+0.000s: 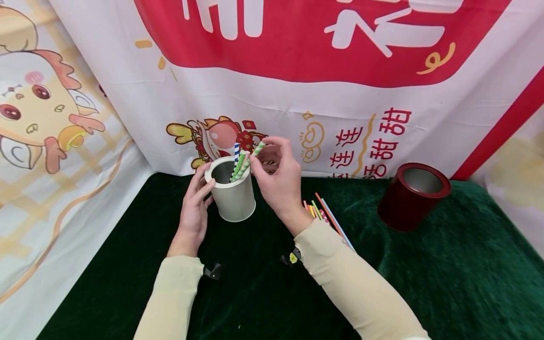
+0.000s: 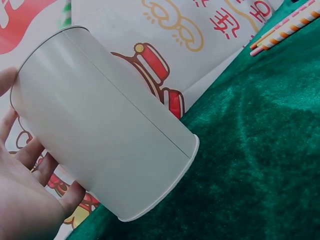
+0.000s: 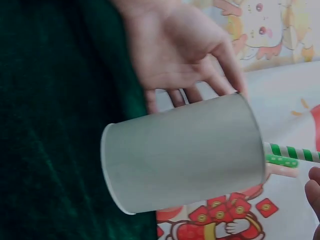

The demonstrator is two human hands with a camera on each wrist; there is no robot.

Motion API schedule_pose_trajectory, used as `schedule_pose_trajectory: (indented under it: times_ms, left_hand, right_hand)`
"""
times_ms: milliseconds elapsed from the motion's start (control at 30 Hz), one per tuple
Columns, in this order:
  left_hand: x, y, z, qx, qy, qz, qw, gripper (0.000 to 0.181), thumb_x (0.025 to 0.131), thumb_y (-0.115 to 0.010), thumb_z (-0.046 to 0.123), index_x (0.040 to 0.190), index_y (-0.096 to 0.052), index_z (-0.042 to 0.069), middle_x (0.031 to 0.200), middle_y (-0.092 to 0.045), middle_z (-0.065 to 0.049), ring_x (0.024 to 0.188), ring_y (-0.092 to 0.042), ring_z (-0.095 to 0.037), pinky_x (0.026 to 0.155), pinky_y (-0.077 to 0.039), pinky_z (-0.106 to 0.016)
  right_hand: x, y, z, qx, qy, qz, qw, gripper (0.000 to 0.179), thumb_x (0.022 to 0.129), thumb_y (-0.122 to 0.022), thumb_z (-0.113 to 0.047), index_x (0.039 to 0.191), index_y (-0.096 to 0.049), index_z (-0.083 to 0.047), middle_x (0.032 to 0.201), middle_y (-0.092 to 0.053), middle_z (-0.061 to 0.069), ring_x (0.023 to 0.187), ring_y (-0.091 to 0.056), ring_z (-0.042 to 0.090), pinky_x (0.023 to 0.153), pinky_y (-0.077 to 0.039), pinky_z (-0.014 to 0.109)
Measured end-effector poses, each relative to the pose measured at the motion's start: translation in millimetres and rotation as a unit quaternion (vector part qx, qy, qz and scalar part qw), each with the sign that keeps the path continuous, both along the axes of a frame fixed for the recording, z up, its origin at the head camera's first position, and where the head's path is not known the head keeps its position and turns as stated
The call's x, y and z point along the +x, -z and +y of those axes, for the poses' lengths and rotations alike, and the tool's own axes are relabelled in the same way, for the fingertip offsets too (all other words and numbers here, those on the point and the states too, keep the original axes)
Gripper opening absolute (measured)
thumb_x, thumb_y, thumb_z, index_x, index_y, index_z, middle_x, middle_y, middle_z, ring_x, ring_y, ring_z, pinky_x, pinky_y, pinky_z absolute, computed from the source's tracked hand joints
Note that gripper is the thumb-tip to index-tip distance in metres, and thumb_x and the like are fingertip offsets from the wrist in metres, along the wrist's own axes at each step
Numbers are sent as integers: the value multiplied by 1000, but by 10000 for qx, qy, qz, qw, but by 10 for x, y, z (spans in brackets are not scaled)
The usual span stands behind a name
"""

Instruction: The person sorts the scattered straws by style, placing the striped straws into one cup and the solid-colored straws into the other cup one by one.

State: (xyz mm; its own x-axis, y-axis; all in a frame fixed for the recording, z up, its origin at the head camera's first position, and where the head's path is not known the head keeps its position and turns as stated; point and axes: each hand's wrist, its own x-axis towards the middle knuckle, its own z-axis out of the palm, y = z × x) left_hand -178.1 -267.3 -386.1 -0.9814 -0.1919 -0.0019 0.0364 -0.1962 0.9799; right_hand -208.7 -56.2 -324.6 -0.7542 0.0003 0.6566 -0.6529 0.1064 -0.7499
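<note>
A pale grey-white canister (image 1: 233, 203) stands upright on the table in the head view. My left hand (image 1: 195, 210) holds its left side, with the thumb near the rim and the other fingers partly hidden behind. Above the canister's right rim, my right hand (image 1: 278, 177) pinches the top of a green-and-white striped paper straw (image 1: 258, 148) between thumb and forefinger. That straw slants down into the opening. Several other patterned straws (image 1: 238, 163), among them blue-striped, green and pink ones, lean inside. In the right wrist view, fingertips (image 3: 314, 192) show beside the straw tops.
On the dark green cloth (image 1: 255, 293), several colourful straws (image 1: 333, 219) lie partly behind my right forearm. A dark red canister (image 1: 405, 203) stands farther right. A printed white-and-red fabric backdrop (image 1: 272, 99) hangs right behind the table.
</note>
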Motion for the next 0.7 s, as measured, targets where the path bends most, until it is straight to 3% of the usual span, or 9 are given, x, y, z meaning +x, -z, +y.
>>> schedule_pose_trajectory:
  times_ms: [267, 700]
  left_hand:
    - [5, -18, -8, -58, -31, -57, 10000, 47, 113, -54, 33, 159, -48, 34, 166, -39, 6, 151, -31, -15, 129, -18, -55]
    - [-1, -39, -10, -79, -11, -15, 10000, 45, 113, -53, 29, 158, -50, 32, 166, -41, 5, 152, -34, -13, 130, -19, -55]
  right_hand:
    - [-15, 127, -101, 733, 313, 90, 9968, 34, 99, -78, -16, 127, -59, -9, 109, -78, 10, 98, -77, 22, 87, -65, 36]
    - [-47, 259, -174, 1015, 118, -137, 9947, 34, 98, -76, -13, 128, -59, -10, 111, -76, 10, 103, -75, 22, 94, -63, 47]
